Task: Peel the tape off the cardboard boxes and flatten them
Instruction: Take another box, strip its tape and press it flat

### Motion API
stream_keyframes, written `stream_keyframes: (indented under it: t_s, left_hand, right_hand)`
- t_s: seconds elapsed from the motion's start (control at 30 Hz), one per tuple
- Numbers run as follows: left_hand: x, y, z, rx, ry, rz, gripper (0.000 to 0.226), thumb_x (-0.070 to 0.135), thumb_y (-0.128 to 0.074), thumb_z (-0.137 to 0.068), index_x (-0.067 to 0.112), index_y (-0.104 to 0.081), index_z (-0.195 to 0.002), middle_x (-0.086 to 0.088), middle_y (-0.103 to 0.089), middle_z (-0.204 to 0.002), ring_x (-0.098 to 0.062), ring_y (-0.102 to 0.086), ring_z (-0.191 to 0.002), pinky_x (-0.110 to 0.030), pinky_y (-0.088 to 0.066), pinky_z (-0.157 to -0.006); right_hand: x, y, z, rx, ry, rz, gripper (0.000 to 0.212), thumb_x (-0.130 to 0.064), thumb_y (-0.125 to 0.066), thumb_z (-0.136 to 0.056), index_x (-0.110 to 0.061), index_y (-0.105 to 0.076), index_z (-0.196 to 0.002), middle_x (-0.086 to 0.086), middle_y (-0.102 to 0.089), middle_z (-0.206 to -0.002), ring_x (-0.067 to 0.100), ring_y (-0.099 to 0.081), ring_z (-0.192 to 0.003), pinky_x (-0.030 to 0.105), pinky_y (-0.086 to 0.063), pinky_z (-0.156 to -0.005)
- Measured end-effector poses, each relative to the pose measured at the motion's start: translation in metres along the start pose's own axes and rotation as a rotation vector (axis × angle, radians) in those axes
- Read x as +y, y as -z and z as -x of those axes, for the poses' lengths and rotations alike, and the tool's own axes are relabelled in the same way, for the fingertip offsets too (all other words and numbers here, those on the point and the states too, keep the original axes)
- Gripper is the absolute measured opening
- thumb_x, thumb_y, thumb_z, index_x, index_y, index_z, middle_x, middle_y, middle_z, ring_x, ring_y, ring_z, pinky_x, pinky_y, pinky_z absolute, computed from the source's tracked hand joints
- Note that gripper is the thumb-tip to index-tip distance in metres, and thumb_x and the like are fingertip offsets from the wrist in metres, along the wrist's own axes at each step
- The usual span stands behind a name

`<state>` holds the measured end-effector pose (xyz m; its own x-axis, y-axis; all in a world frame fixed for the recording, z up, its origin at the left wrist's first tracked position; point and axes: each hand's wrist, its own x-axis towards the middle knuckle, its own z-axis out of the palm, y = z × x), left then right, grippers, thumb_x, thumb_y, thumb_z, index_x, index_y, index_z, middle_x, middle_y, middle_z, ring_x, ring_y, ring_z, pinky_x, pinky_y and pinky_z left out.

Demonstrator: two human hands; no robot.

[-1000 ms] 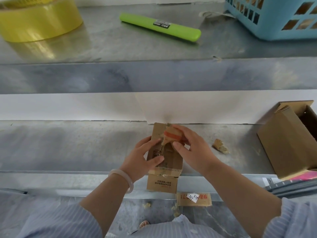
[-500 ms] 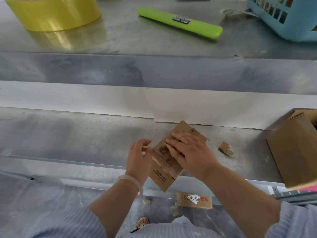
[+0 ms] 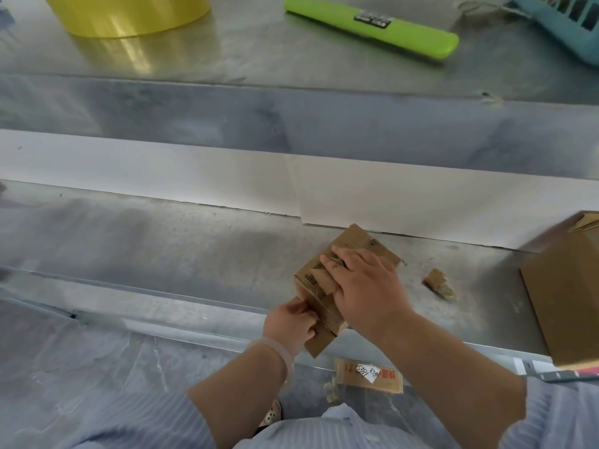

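Observation:
A small brown cardboard box with printed marks lies tilted on the metal shelf, its near end hanging over the front edge. My right hand lies flat on top of it and presses it down, fingers straight. My left hand is at the box's near left edge, its fingers curled and pinching something there; whether that is tape or the flap I cannot make out.
A larger open cardboard box stands at the right. A torn cardboard scrap lies between the two. On the upper shelf are a yellow tape roll, a green stick-shaped tool and a blue basket. A flat cardboard piece lies on the floor.
The box has turned from straight to diagonal and lies flatter. My right hand went from pinching the taped top to pressing flat. My left hand dropped to the near edge and closed.

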<state>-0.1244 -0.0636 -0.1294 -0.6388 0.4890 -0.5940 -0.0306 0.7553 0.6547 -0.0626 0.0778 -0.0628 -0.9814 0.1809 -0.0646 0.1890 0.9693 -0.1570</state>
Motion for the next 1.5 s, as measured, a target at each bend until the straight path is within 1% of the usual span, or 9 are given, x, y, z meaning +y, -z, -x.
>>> stream_keyframes:
  t_s: [0.13,0.37,0.53,0.67,0.83,0.93,1.07,1.37,1.5]
  left_hand:
    - [0.009,0.001,-0.003,0.174,0.050,0.674,0.023,0.002,-0.058,-0.089,0.021,-0.071,-0.091,0.002,-0.074,-0.083,-0.021,-0.068,-0.086,-0.031,-0.055,-0.079]
    - [0.014,0.014,-0.010,0.074,-0.007,0.601,0.027,0.005,-0.056,-0.092,0.025,-0.071,-0.103,0.002,-0.074,-0.088,-0.015,-0.067,-0.083,-0.027,-0.053,-0.077]
    - [0.016,0.011,-0.006,0.104,-0.064,0.583,0.029,0.008,-0.053,-0.094,0.022,-0.069,-0.113,0.000,-0.074,-0.093,-0.017,-0.067,-0.088,-0.029,-0.054,-0.080]
    - [0.025,0.014,-0.008,0.114,-0.138,0.556,0.035,0.019,-0.050,-0.096,0.039,-0.063,-0.122,0.007,-0.073,-0.104,-0.016,-0.067,-0.100,-0.038,-0.053,-0.093]
    - [0.032,0.020,-0.011,0.133,-0.176,0.438,0.020,0.030,-0.056,-0.094,0.042,-0.065,-0.107,0.004,-0.068,-0.112,-0.017,-0.063,-0.104,-0.038,-0.051,-0.096]
    - [0.029,0.023,-0.013,0.251,-0.092,0.372,0.058,0.041,-0.065,-0.086,0.031,-0.043,-0.139,-0.001,-0.046,-0.134,-0.024,-0.052,-0.118,-0.045,-0.046,-0.102]
    - [0.047,0.043,0.000,0.177,-0.104,0.871,0.089,0.023,-0.077,-0.075,0.031,-0.025,-0.147,-0.007,-0.053,-0.131,-0.029,-0.065,-0.105,-0.041,-0.058,-0.081]
    - [0.085,0.069,0.014,0.098,-0.289,0.894,0.026,0.003,-0.062,-0.089,0.010,-0.061,-0.114,-0.008,-0.071,-0.107,-0.022,-0.069,-0.097,-0.037,-0.058,-0.076]
    - [0.084,0.056,0.011,0.138,-0.301,0.718,0.021,0.008,-0.059,-0.092,0.017,-0.062,-0.111,-0.004,-0.071,-0.106,-0.017,-0.070,-0.094,-0.035,-0.058,-0.079]
  right_hand:
    - [0.004,0.011,0.003,-0.048,-0.013,0.029,0.062,-0.060,-0.033,-0.093,-0.035,-0.029,-0.149,-0.005,-0.030,-0.152,0.020,-0.030,-0.134,0.042,-0.026,-0.109]
    - [0.032,0.009,-0.004,-0.235,0.127,-0.014,0.117,-0.082,-0.059,-0.059,-0.038,-0.001,-0.150,-0.009,0.020,-0.158,0.015,0.024,-0.144,0.041,0.010,-0.119]
    - [0.036,0.000,-0.012,-0.057,0.206,0.035,0.109,-0.079,-0.062,-0.059,-0.040,-0.007,-0.145,-0.008,-0.022,-0.151,0.021,-0.015,-0.142,0.045,-0.014,-0.118]
    - [0.037,0.002,-0.016,-0.088,0.204,0.022,0.105,-0.073,-0.061,-0.066,-0.043,-0.001,-0.147,-0.005,-0.008,-0.153,0.024,-0.001,-0.146,0.041,-0.001,-0.118]
    - [0.043,0.002,-0.013,0.020,0.177,-0.022,0.101,-0.083,-0.055,-0.058,-0.047,-0.016,-0.143,-0.005,-0.030,-0.142,0.022,-0.028,-0.132,0.045,-0.022,-0.113]
    - [0.047,0.001,-0.007,0.217,0.128,-0.185,0.099,-0.081,-0.062,-0.058,-0.045,-0.026,-0.143,-0.003,-0.036,-0.136,0.022,-0.035,-0.126,0.049,-0.033,-0.107]
    - [0.049,0.005,-0.002,0.526,0.154,-0.398,0.103,-0.075,-0.071,-0.061,-0.021,-0.041,-0.143,0.007,-0.044,-0.131,0.024,-0.044,-0.121,0.045,-0.042,-0.102]
    - [0.057,-0.014,0.012,0.520,0.013,-0.645,0.112,-0.072,-0.064,-0.072,-0.008,-0.016,-0.150,0.005,-0.035,-0.141,-0.001,-0.033,-0.132,0.009,-0.034,-0.104]
    - [0.070,-0.024,0.021,0.376,-0.091,-0.569,0.112,-0.086,-0.052,-0.067,-0.029,-0.006,-0.153,-0.003,-0.028,-0.149,0.009,-0.036,-0.134,0.034,-0.043,-0.107]
